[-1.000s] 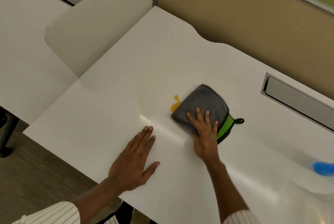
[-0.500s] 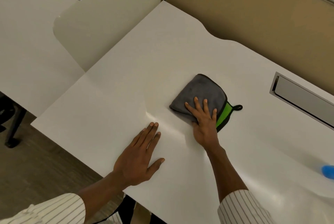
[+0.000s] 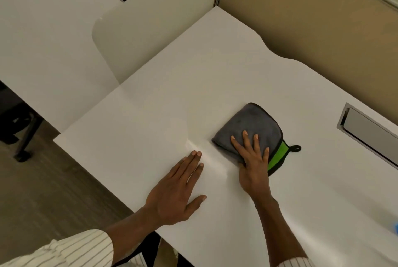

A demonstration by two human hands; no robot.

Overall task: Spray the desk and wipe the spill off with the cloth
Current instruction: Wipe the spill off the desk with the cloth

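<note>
Grey cloth (image 3: pixel 249 129) lies under the flat, spread right hand (image 3: pixel 254 165); left hand (image 3: pixel 174 195) rests open-palmed on the desk (image 3: pixel 172 86).

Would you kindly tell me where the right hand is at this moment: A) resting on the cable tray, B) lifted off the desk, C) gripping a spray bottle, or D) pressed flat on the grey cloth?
D: the right hand lies flat, fingers spread, on the cloth on the desk.

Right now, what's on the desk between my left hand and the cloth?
Nothing. In the head view only bare white desk, with a glossy streak, separates the flat left hand from the grey cloth under the right hand.
</note>
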